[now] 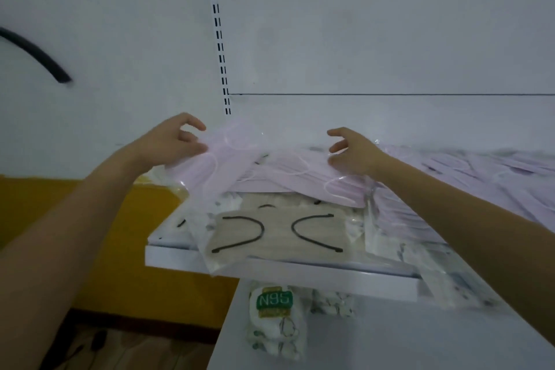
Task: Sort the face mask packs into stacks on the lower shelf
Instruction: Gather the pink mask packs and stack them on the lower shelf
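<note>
Your left hand (177,141) pinches the left edge of a pink pack (270,165), thumb below and fingers curled above the clear wrapper. Your right hand (357,150) is at the pack's right end, its lower fingers curled down on the wrapper and the index finger and thumb raised off it; you cannot tell whether it truly grips. The pink pack lies across the top of the heap on the upper shelf (330,275), between your two hands, its left end lifted a little. Just below it, at the shelf's front edge, sits a beige pack (276,234) with two dark ear loops showing through the film; its near end hangs over the lip. More pink packs (465,177) lie in a loose spread to the right of your right arm, and a floral pack (444,276) droops over the front edge there. On the lower shelf (390,339), an N95 pack (274,318) lies with its green label towards the upper shelf, and a patterned pack (330,303) sits just beside it, partly under the upper shelf. A slotted upright (220,39) runs up the white back panel behind your left hand. A yellow wall (90,234) shows under your left arm.
</note>
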`<state>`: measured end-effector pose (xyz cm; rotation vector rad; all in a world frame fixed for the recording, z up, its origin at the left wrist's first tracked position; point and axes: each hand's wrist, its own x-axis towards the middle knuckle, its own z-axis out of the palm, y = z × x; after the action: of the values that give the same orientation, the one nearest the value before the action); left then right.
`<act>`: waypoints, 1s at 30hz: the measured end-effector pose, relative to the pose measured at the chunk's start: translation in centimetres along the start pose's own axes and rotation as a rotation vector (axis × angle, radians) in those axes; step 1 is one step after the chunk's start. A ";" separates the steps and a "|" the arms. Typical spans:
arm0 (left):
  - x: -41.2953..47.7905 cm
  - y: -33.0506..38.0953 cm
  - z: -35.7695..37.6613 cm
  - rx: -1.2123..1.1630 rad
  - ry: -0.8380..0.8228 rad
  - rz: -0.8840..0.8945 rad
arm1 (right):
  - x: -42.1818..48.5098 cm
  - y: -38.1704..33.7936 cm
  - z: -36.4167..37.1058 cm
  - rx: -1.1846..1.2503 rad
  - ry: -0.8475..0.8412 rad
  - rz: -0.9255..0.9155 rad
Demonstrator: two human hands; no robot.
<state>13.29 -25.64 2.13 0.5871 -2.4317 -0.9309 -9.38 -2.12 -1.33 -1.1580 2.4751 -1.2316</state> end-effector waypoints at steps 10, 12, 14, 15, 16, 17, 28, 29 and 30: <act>-1.6 -0.7 3.9 -0.325 0.386 -0.075 | -0.1 -3.4 0.1 0.741 0.211 -0.020; -1.6 0.1 5.0 -0.399 0.412 -0.075 | -0.2 -4.7 0.9 0.836 0.176 -0.006; -1.3 0.9 5.9 -0.499 0.428 -0.079 | -0.4 -5.9 2.2 0.916 0.101 0.025; -1.2 1.3 6.4 -0.530 0.432 -0.077 | -0.4 -6.4 3.0 0.937 0.062 0.044; -1.2 1.6 6.8 -0.528 0.437 -0.076 | -0.5 -6.9 3.7 0.935 0.025 0.057; -1.3 1.8 7.0 -0.502 0.445 -0.075 | -0.4 -7.2 4.4 0.915 -0.007 0.059; -4.2 -3.4 1.9 -0.272 0.484 -0.050 | 0.6 -3.3 4.9 -0.332 -0.411 -0.137; -4.3 -3.7 1.8 -0.246 0.472 -0.060 | 0.5 -3.2 5.0 -0.350 -0.406 -0.137; -4.3 -3.8 1.8 -0.228 0.465 -0.069 | 0.4 -3.1 5.1 -0.361 -0.379 -0.148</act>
<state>16.60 -24.99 -2.86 0.7153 -1.8767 -0.9587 -5.65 -6.74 -2.29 -1.5177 2.4033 -0.5273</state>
